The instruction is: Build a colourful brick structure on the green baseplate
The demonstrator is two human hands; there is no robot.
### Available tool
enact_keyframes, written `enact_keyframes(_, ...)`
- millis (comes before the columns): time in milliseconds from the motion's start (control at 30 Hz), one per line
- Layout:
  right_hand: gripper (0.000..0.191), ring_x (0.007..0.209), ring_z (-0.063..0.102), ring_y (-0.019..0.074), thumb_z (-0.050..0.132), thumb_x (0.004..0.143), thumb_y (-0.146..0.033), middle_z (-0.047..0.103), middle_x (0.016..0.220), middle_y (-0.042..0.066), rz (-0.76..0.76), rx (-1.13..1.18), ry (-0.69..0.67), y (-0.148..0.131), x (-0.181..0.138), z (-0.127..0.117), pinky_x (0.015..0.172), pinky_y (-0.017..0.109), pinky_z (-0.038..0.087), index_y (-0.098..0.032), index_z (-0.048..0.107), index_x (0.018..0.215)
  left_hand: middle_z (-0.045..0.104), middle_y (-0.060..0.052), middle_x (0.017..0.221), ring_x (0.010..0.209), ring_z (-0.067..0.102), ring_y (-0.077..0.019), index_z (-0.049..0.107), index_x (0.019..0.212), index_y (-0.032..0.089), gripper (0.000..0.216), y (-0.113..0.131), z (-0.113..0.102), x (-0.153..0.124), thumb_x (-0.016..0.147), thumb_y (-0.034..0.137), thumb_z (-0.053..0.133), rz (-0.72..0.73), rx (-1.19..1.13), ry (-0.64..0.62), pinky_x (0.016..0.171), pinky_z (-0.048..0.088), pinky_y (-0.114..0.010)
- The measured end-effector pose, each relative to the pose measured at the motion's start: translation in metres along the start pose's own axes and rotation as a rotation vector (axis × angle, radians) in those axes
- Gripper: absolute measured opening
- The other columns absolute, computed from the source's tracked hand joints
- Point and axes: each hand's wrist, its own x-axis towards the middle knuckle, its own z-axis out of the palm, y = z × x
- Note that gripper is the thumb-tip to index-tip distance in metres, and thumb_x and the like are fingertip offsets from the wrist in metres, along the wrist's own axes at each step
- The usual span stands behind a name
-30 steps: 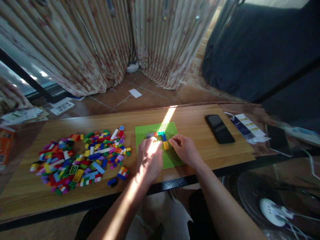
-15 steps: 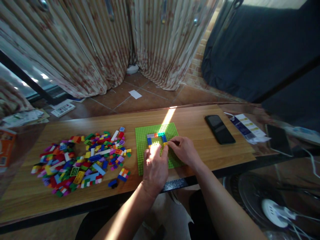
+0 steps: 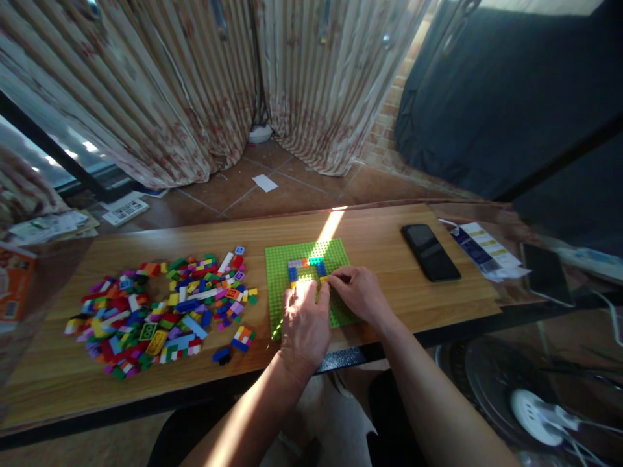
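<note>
A green studded baseplate [image 3: 278,259] lies on the table before me. On it stands a squared frame of small toy bricks [image 3: 320,267], with grey, orange, teal and blue pieces along its far part. My left hand [image 3: 306,321] reaches over the near part, its thumb and fingertips set against the bricks. Sun glare and the hand itself hide that near part. From the right, my right hand [image 3: 357,292] pinches with thumb and forefinger at a yellow brick [image 3: 322,279] on the frame's right side; the fingertips cover some of it.
Left of the baseplate spreads a big pile of mixed toy bricks [image 3: 160,318]. Between pile and plate sit a small multicoloured brick block [image 3: 242,338] and a dark blue brick [image 3: 221,355]. A black phone [image 3: 431,253] lies on the right of the wooden table [image 3: 374,227].
The whole view has shifted slightly, with the scene a little farther right. Both hands keep nearly the same places at the brick frame.
</note>
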Motion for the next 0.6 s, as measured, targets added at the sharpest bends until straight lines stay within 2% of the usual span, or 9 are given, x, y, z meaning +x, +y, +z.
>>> enact_keyframes(300,0.023,0.07,0.066,0.0176,0.058,0.082,-0.031,0.073,0.071,0.004,0.076,0.02,-0.019,-0.0055,0.002,-0.0003,0.059,0.025,0.04,-0.021,0.075,0.07,0.06,-0.011,0.116,0.108,0.057,-0.0268,0.056,0.125,0.016,0.036,0.0025,-0.0016,0.0013,0.092,0.014,0.043,-0.013,-0.006,-0.025,0.096,0.042,-0.049)
enact_keyframes(600,0.022,0.069,0.065,0.0171,0.058,0.081,-0.03,0.073,0.071,0.005,0.111,-0.013,0.024,-0.0097,0.0007,0.0047,0.06,0.025,0.041,-0.021,0.076,0.07,0.06,-0.012,0.118,0.108,0.056,-0.0262,0.058,0.121,0.015,0.035,0.0053,-0.0062,0.0041,0.089,0.012,0.045,-0.028,-0.038,-0.067,0.099,0.04,-0.049)
